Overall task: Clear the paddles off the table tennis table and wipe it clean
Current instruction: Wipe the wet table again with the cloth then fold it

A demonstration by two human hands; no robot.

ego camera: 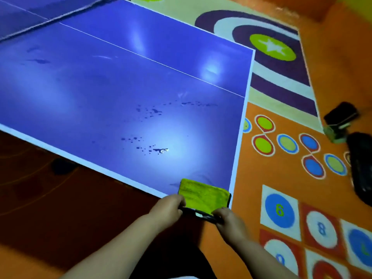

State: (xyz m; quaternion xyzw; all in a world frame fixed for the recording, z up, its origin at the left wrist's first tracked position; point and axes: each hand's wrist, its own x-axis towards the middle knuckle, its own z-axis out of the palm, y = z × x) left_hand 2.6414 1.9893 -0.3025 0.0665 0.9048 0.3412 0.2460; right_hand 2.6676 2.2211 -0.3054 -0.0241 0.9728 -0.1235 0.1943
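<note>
A blue table tennis table [120, 81] fills the upper left, with dark wet spots [149, 112] scattered over its near half. No paddle shows on its surface. A yellow-green cloth [203, 194] with a dark edge lies on the near right corner and hangs over the edge. My left hand [169, 207] grips the cloth's left end at the table's edge. My right hand [227, 217] grips its right end just below the corner. Across the top left corner runs the net [50, 18].
Orange floor with painted circles [287, 143] and numbered squares [279, 210] lies right of the table. Dark objects, among them a black case [340, 113] and a long black thing [362, 168], sit at the right edge. Dark red floor [50, 198] lies left of my arms.
</note>
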